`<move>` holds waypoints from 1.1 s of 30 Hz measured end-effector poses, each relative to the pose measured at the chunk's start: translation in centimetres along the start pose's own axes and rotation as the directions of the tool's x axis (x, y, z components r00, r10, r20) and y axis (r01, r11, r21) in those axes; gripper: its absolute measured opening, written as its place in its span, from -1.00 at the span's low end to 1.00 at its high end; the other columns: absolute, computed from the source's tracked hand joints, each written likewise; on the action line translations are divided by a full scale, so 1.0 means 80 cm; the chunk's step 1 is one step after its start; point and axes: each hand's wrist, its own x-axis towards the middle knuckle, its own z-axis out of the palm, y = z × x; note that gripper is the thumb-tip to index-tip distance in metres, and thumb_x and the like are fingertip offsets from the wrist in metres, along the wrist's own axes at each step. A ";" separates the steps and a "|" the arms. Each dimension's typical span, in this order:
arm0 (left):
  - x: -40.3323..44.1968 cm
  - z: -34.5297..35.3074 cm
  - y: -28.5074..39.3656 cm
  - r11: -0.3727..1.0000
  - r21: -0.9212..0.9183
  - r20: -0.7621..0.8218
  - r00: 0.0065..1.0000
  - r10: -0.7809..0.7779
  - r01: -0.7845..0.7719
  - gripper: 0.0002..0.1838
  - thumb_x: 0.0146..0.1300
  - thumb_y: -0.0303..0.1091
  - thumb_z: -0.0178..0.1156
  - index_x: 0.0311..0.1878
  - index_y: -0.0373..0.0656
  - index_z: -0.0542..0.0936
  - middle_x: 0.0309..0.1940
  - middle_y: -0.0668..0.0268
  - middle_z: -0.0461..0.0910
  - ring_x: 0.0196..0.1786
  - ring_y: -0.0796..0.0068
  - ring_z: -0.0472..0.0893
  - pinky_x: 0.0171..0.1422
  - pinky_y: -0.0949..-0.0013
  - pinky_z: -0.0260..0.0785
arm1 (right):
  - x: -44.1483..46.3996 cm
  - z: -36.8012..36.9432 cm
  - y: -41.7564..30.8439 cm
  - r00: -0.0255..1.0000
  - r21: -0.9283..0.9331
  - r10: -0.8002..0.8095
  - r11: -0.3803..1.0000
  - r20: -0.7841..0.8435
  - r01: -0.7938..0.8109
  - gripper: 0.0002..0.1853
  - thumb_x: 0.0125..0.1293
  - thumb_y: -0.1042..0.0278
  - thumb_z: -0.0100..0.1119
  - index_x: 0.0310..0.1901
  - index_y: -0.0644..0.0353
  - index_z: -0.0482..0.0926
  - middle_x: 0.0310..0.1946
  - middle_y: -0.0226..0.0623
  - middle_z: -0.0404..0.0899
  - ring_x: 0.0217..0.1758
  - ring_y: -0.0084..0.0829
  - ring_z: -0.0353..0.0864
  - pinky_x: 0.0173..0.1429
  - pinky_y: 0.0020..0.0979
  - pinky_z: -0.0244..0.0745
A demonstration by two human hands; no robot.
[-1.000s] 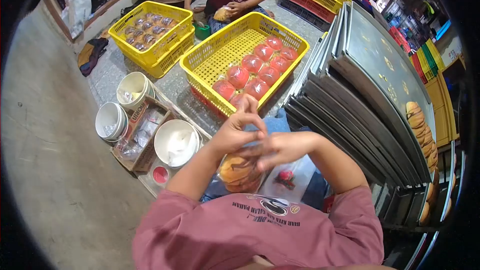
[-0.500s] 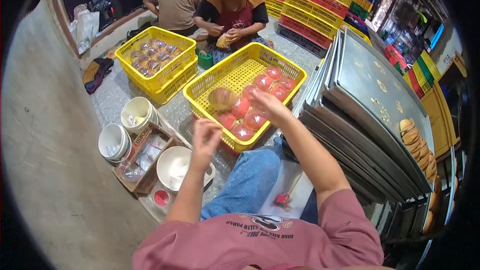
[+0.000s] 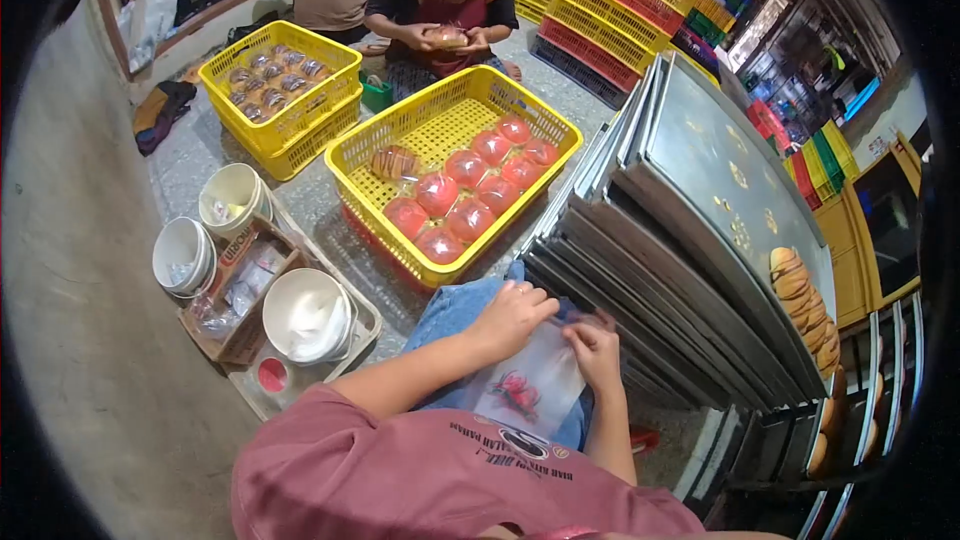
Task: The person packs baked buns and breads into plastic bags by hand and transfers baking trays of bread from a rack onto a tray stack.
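My left hand (image 3: 508,322) pinches the top edge of a clear plastic bag (image 3: 540,380) with a red flower print, over my lap. Beside it, my right hand (image 3: 597,348) grips the same bag's edge with closed fingers. Ahead of my hands is a yellow crate (image 3: 350,152). Inside it sit several round buns in red-looking wrapping (image 3: 437,194) and a brown-striped bun (image 3: 395,162) at the left.
A tall stack of metal baking trays (image 3: 690,270) leans close on my right, with striped bread (image 3: 803,295) on top. White buckets (image 3: 305,312) stand at left. Another yellow crate (image 3: 250,140) holds striped buns. A co-worker (image 3: 440,10) sits opposite, holding a bun.
My hands have come back from above the crate to my lap and now hold the plastic bag. The striped bun lies in the crate. The co-worker's hands have lifted their bun.
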 end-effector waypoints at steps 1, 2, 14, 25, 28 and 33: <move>0.001 -0.005 0.006 0.998 0.031 -0.031 0.998 0.062 -0.061 -0.77 -0.13 -0.50 0.09 -0.31 -0.09 0.46 -0.42 0.31 0.37 -0.26 0.28 0.40 -0.20 0.17 0.15 | 0.005 -0.004 -0.028 0.978 -0.119 -0.138 0.986 -0.155 0.120 -0.78 -0.01 0.31 0.25 -0.29 0.16 0.58 -0.32 -0.24 0.55 -0.18 -0.27 0.52 0.10 -0.29 0.22; 0.002 -0.011 0.011 0.990 0.064 -0.061 0.990 0.127 -0.124 -0.76 -0.14 -0.50 0.09 -0.31 -0.08 0.45 -0.43 0.32 0.36 -0.25 0.30 0.41 -0.20 0.18 0.14 | 0.009 -0.004 -0.045 0.913 -0.254 -0.286 0.943 -0.291 0.215 -0.82 -0.02 0.31 0.25 -0.36 0.17 0.59 -0.39 -0.28 0.56 -0.21 -0.31 0.53 0.12 -0.24 0.19; 0.004 -0.017 0.021 0.985 -0.046 -0.018 0.986 0.168 -0.169 -0.83 -0.14 -0.48 0.14 -0.40 -0.10 0.42 -0.45 0.31 0.35 -0.28 0.32 0.40 -0.21 0.27 0.12 | -0.002 -0.003 -0.033 0.871 -0.188 -0.393 0.917 -0.296 0.351 -0.83 -0.11 0.35 0.30 -0.42 0.12 0.56 -0.55 -0.41 0.50 -0.28 -0.39 0.52 -0.04 -0.23 0.27; 0.022 -0.037 0.040 0.945 -0.277 0.050 0.979 0.197 -0.176 -0.90 -0.05 -0.57 0.12 -0.40 -0.27 0.48 -0.37 0.15 0.50 -0.22 0.14 0.47 -0.13 0.24 0.29 | -0.022 -0.014 -0.021 0.877 -0.191 -0.407 0.911 -0.254 0.367 -0.88 0.00 0.49 0.19 -0.37 0.12 0.55 -0.42 -0.36 0.52 -0.20 -0.34 0.51 0.00 -0.30 0.32; 0.023 -0.046 0.030 0.655 -0.754 0.311 0.901 0.301 0.041 -0.89 0.00 -0.45 0.19 -0.48 -0.26 0.47 -0.47 0.22 0.50 -0.32 0.28 0.46 -0.24 0.32 0.25 | -0.029 -0.034 -0.042 0.830 -0.054 -0.516 0.854 -0.212 0.517 -0.92 0.03 0.46 0.18 -0.38 0.13 0.54 -0.30 -0.32 0.49 -0.01 -0.29 0.45 0.06 -0.28 0.28; 0.015 -0.059 0.002 0.268 -0.957 0.163 0.971 0.177 0.111 -0.78 -0.04 -0.31 0.26 -0.55 -0.22 0.46 -0.60 0.33 0.43 -0.43 0.47 0.35 -0.34 0.45 0.13 | -0.064 -0.152 -0.069 0.908 0.361 -0.419 0.843 -0.021 0.398 -0.84 0.11 0.31 0.17 -0.30 0.17 0.58 -0.13 -0.25 0.43 0.15 -0.22 0.33 0.19 -0.22 0.21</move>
